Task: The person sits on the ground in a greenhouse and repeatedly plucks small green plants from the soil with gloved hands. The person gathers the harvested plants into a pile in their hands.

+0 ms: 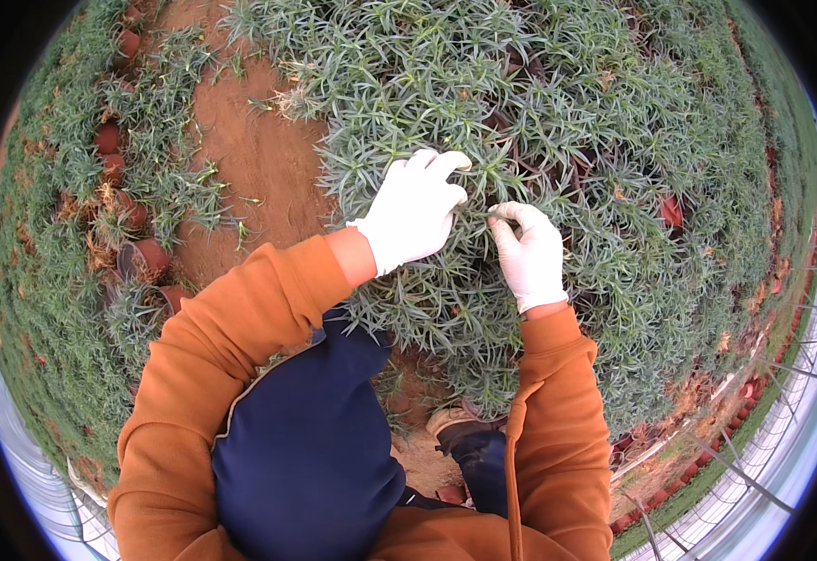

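Dense potted plants with narrow grey-green leaves [408,98] spread before me. My left hand [415,207], in a white glove, is over the foliage with its fingers bent and a gap between thumb and forefinger; nothing shows in it. To its right, my right hand [529,249], also gloved in white, has thumb and forefinger pinched together on what looks like a thin green leaf or shoot [490,215]. The two hands are apart, their fingertips facing one another just above the leaves.
A bare soil path [254,147] runs on the left, with cut green shoots [184,193] lying along it. Beyond are more plants and reddish plastic pots, one tipped pot [143,259] among them. My shoe [450,421] stands on soil near the plants. Greenhouse framing curves along the right rim.
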Demonstrator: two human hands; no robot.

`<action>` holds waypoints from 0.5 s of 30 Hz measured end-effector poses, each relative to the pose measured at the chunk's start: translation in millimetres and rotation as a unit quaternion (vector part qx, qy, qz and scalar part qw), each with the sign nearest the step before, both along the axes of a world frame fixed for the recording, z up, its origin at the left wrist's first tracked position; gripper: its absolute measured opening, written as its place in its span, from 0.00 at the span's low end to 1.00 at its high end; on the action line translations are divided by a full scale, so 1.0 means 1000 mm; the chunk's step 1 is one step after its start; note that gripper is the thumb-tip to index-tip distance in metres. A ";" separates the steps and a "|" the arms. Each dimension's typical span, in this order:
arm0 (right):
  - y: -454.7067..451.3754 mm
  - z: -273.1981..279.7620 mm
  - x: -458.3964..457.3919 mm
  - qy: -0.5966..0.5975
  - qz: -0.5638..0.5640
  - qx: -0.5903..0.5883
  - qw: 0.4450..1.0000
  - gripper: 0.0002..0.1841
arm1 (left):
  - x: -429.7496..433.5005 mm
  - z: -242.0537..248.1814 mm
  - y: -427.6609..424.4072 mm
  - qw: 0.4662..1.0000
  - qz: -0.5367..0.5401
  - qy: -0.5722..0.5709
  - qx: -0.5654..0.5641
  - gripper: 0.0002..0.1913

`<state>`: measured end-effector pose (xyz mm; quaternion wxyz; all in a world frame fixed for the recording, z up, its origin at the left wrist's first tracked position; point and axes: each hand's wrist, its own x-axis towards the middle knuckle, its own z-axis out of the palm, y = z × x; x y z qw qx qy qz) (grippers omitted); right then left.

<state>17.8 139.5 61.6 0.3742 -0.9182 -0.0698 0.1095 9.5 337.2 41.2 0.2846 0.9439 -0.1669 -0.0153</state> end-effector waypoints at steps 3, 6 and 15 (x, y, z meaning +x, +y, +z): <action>-0.001 0.003 0.001 0.056 -0.009 0.015 0.998 0.07 | 0.002 0.005 -0.005 1.000 -0.001 0.009 -0.009 0.11; 0.002 0.000 -0.001 -0.031 0.071 -0.024 0.997 0.08 | 0.000 0.003 -0.010 0.999 -0.032 -0.010 0.043 0.10; 0.019 -0.005 -0.003 -0.081 0.097 -0.087 0.988 0.07 | -0.001 -0.007 -0.007 0.999 -0.013 -0.032 0.037 0.08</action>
